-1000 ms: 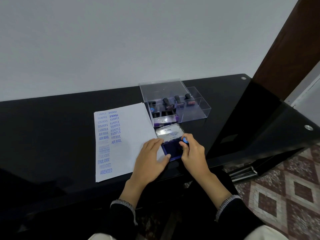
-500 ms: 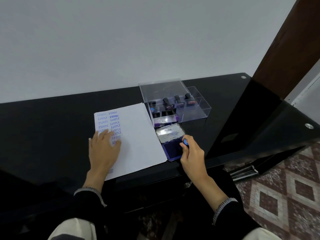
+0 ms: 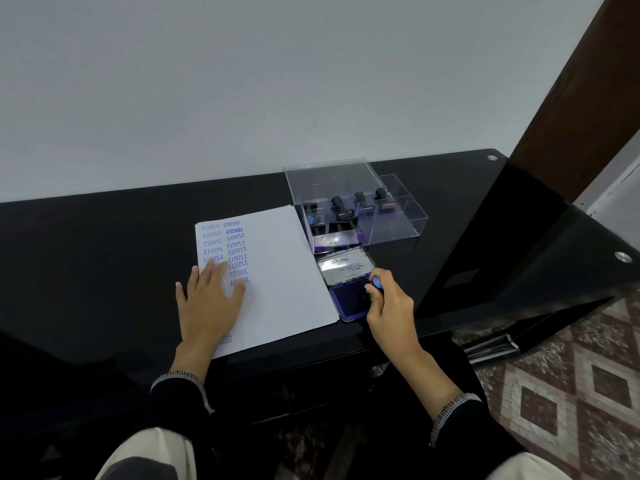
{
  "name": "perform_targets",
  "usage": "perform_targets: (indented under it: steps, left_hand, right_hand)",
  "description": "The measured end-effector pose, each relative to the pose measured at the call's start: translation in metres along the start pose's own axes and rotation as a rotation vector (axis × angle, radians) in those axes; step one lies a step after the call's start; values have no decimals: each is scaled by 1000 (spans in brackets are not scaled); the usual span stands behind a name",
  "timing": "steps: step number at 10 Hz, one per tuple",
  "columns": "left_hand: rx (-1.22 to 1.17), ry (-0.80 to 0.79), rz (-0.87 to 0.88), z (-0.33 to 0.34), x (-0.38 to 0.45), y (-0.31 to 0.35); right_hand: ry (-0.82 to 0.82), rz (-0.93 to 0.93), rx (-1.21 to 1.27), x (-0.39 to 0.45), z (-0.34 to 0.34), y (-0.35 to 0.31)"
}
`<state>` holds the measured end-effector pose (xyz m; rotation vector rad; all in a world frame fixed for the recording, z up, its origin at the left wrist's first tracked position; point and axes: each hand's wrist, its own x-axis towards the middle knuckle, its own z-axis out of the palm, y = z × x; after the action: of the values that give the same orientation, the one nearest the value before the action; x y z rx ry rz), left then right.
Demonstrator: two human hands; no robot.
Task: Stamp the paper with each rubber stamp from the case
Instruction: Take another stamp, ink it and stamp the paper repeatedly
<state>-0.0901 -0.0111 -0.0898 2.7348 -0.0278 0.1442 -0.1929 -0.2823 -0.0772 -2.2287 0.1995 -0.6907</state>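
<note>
Two hands share the work: the left hand [image 3: 209, 299] lies flat on the paper [image 3: 277, 271], fingers straight; the right hand [image 3: 389, 308] pinches a blue-topped stamp [image 3: 376, 282] on the ink pad [image 3: 348, 301], near the case [image 3: 398, 230]. Inking seems underway; next, press it onto bare paper to the right.

My left hand [image 3: 209, 299] lies flat, palm down, fingers straight and a little spread, pointing away from me, the thumb out to the left. Its forearm runs back toward me and slightly leftward into a dark sleeve with a pale patterned cuff. My right hand [image 3: 389, 304] is further right and about level with it, knuckles up, fingers curled and pinched together at the tips; I think thumb and forefinger do the gripping, though the other fingers hide most of it. That wrist is bent slightly, and the forearm angles back and rightward into a matching sleeve.
</note>
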Motion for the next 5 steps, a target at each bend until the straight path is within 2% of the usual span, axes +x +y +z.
perform_targets:
  steps: [3,5]
  left_hand:
    - [2,25,-2,0,1,0]
    - [7,24,-7,0,1,-1]
  right_hand:
    - [-70,15,118,2,-16,-8]
    - [52,-9,101,3,-12,-6]
